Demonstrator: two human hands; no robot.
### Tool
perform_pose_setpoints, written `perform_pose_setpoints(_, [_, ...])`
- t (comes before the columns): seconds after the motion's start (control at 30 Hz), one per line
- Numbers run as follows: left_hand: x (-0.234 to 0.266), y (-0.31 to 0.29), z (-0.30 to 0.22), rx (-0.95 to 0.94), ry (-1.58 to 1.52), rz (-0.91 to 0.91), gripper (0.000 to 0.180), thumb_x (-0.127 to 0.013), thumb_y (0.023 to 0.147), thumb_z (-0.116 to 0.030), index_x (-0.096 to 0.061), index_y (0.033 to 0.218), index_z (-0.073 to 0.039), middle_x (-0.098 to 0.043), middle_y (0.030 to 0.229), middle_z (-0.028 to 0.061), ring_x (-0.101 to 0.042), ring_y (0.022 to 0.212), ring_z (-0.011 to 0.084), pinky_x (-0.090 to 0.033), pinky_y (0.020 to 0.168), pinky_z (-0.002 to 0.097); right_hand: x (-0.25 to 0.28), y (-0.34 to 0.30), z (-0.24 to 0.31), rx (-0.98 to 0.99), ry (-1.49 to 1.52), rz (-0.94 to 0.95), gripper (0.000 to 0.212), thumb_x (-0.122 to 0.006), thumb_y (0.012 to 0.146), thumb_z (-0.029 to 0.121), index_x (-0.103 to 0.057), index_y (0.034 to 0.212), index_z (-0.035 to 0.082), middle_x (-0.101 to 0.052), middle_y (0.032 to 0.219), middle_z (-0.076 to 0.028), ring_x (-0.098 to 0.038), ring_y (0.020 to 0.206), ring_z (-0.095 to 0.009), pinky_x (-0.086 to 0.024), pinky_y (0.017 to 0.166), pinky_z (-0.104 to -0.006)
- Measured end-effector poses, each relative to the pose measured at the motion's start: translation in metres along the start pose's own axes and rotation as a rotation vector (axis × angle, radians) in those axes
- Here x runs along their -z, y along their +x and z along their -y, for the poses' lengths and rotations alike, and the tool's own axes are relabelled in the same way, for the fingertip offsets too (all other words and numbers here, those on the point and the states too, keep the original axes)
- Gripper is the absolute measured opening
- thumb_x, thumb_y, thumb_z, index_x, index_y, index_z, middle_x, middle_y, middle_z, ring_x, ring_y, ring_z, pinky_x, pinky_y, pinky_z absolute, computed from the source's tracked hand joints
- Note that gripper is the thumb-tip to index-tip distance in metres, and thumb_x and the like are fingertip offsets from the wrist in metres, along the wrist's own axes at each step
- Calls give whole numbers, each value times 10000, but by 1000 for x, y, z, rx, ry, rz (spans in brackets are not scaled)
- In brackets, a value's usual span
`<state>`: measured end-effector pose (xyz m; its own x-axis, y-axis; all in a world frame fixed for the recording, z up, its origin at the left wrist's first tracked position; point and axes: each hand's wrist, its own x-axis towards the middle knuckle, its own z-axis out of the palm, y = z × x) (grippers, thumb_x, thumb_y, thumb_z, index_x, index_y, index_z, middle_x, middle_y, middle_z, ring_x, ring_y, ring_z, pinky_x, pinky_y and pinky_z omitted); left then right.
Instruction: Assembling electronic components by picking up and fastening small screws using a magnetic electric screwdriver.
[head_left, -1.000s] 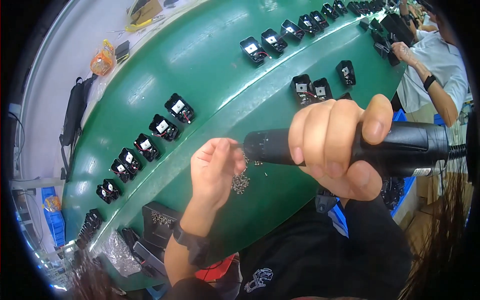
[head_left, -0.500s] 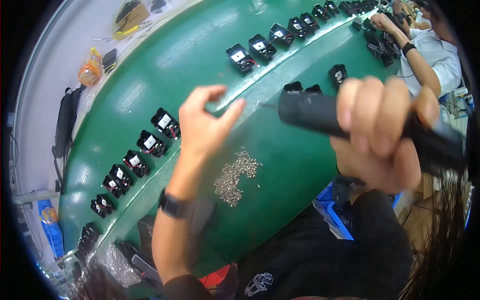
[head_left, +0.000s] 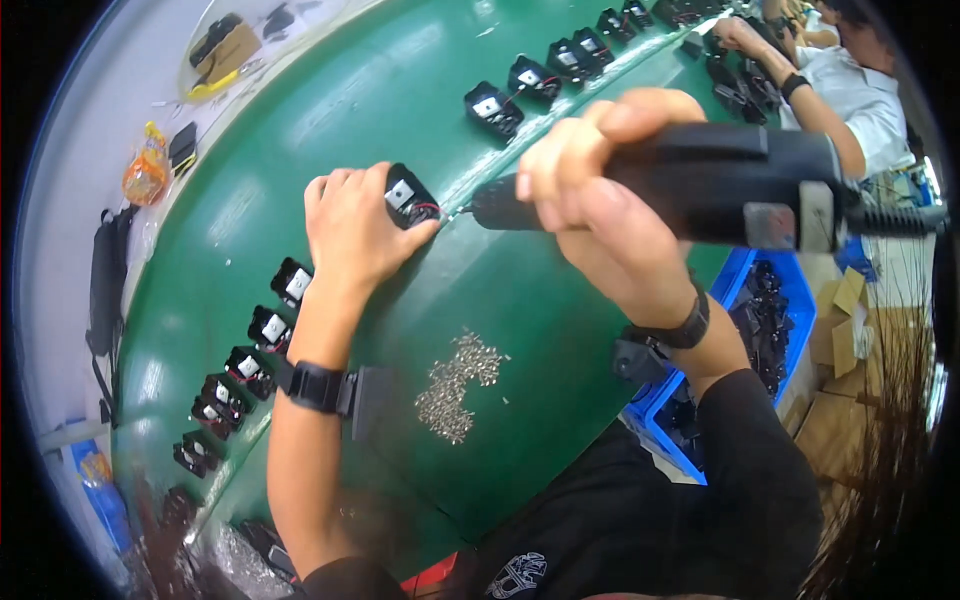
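My left hand [head_left: 352, 225] grips a small black plastic housing [head_left: 405, 198] by its left side, thumb along the lower edge. Inside the housing show a white square part and a red wire. My right hand [head_left: 612, 195] is wrapped round a black electric screwdriver [head_left: 725, 180], which lies nearly level and points left. Its thin bit ends close to the housing's right corner; whether it touches cannot be made out. Below both hands, a loose pile of small silver screws [head_left: 447, 402] lies on the green table mat [head_left: 520, 340].
Similar housings stand in a row at left [head_left: 268, 328] and another at the back [head_left: 495, 110]. By my right forearm is a blue bin [head_left: 672, 452] of black parts. A cord [head_left: 900, 218] trails from the screwdriver. A co-worker's arm [head_left: 825, 120] reaches in at far right.
My left hand, empty with fingers apart before, has taken hold of a housing. The screwdriver has swung level and moved left, its bit now near that housing.
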<state>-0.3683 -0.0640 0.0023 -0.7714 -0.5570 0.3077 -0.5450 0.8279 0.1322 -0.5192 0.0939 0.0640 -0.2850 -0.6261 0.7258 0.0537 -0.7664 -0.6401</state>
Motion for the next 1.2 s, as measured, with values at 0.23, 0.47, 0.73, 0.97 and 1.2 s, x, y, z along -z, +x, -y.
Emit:
perform_pose_setpoints(0.23, [5, -41, 29, 64, 16, -95, 681, -830, 614, -416, -625, 1143, -40, -673, 1044, 120, -594, 1084, 266, -333, 1057, 475, -42, 17, -63, 8, -94, 51, 359, -534, 840, -8, -415, 1176, 30, -538, 710, -70, -536, 618, -160, -503, 683, -383])
perform_pose_setpoints(0.47, [2, -43, 37, 59, -18, -6, 662, -824, 615, -402, -624, 1120, -22, -687, 963, 124, -630, 993, 268, -344, 1046, 480, -55, 16, -100, 14, -86, -2, 330, -529, 818, -60, -458, 1137, -16, -573, 727, -84, -561, 624, -156, -524, 665, -362])
perform_pose_setpoints(0.73, [-2, -45, 42, 16, -65, -107, 658, -841, 591, -378, -629, 1097, -13, -691, 895, 132, -650, 921, 276, -370, 1020, 483, -57, 16, -110, -5, -63, -21, 324, -537, 817, -55, -474, 1133, -15, -586, 724, -81, -562, 622, -153, -526, 670, -365])
perform_pose_setpoints(0.97, [-2, -44, 45, 24, -91, -79, 636, -835, 596, -393, -641, 1075, -21, -691, 883, 129, -651, 909, 275, -375, 1015, 478, -67, 20, -120, -47, 147, -153, 223, -666, 712, -62, -606, 926, -56, -633, 706, -25, -603, 623, -76, -507, 594, -243])
perform_pose_setpoints(1.2, [-5, -44, 50, 10, -126, -74, 526, -807, 609, -417, -657, 966, -60, -688, 808, 108, -658, 825, 263, -390, 979, 470, -61, 25, -127, 45, -57, 267, 293, -587, 798, -90, -481, 1060, -14, -599, 765, -83, -580, 663, -122, -493, 613, -268])
